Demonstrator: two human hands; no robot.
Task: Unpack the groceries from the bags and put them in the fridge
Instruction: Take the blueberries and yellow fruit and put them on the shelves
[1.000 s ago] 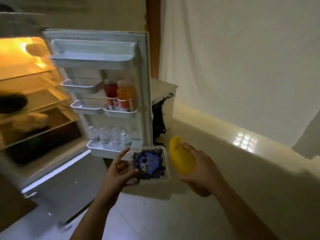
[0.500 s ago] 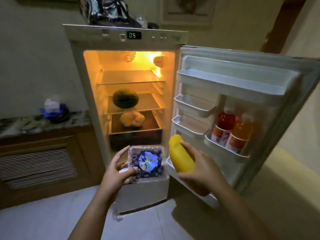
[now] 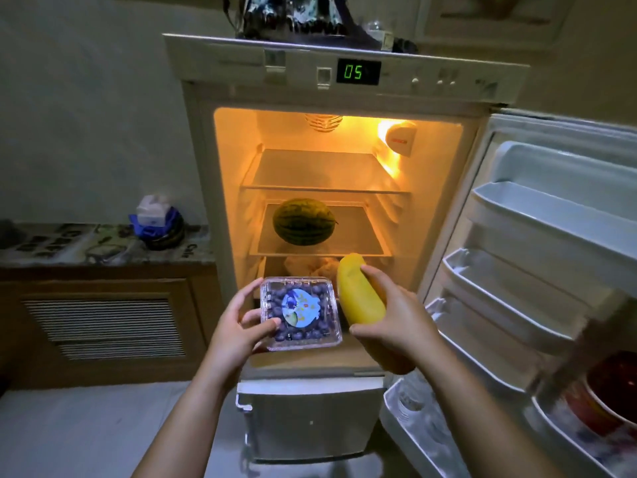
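Note:
The fridge [image 3: 203, 167] stands open in front of me, lit orange inside. My left hand [image 3: 238, 326] holds a clear box of blueberries [image 3: 300, 313] by its left side, level with the lowest shelf. Just to the right, my right hand [image 3: 396, 322] grips a long yellow mango [image 3: 358, 294], its tip pointing up toward the fridge. A watermelon [image 3: 303, 220] sits on the middle shelf. A pale lumpy item [image 3: 310, 265] lies on the shelf below, partly hidden by the box and the mango. The top shelf [image 3: 320, 174] is bare.
The fridge door [image 3: 551, 236] hangs open at the right, with white racks and red bottles [image 3: 610, 391] low down. A stone counter [image 3: 86, 243] on a wooden cabinet stands left, with a blue-and-white bundle [image 3: 157, 219] on it. Dark bags [image 3: 293, 15] sit on top of the fridge.
The view has swung left and closer, from the door to facing the fridge's inside. Both hands have kept their grips and carried the box and the mango toward the lower shelves.

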